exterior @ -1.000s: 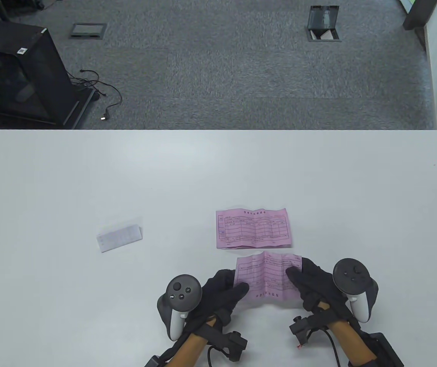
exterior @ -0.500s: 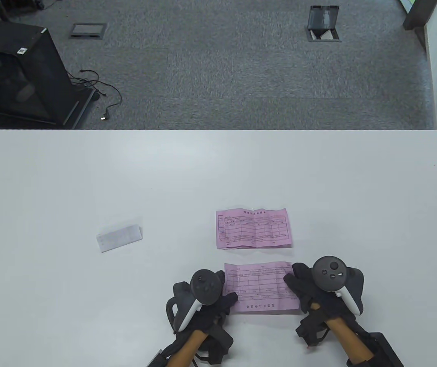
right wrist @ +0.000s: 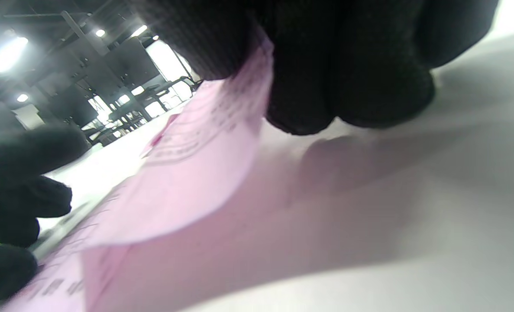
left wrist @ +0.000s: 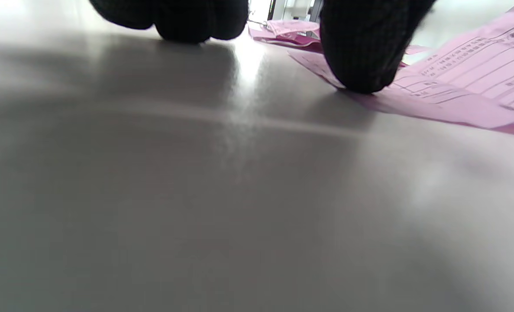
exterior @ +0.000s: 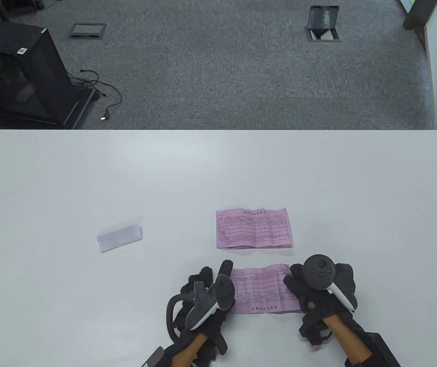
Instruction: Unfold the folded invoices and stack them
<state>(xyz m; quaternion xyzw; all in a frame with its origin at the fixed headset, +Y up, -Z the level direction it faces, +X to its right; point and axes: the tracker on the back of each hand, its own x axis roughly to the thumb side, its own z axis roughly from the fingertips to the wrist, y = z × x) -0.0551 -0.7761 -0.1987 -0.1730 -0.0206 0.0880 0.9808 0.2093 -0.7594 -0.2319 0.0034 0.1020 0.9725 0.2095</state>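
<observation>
The near pink invoice [exterior: 264, 290] lies opened on the bench [exterior: 88, 183] at its front edge, between both hands. The right hand [exterior: 314, 286] pinches its right edge, lifting that end, judging by the right wrist view. The left hand [exterior: 207, 294] has fingers spread, one fingertip [left wrist: 360, 65] pressing the left edge, apparently to anchor it. A second pink invoice [exterior: 254, 228] lies unfolded just behind, likely the stack base. A white folded slip [exterior: 119, 237] lies well apart at left. No containers are present.

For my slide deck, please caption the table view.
Both hands, left hand and right hand, flatten a pink invoice below an unfolded one.
</observation>
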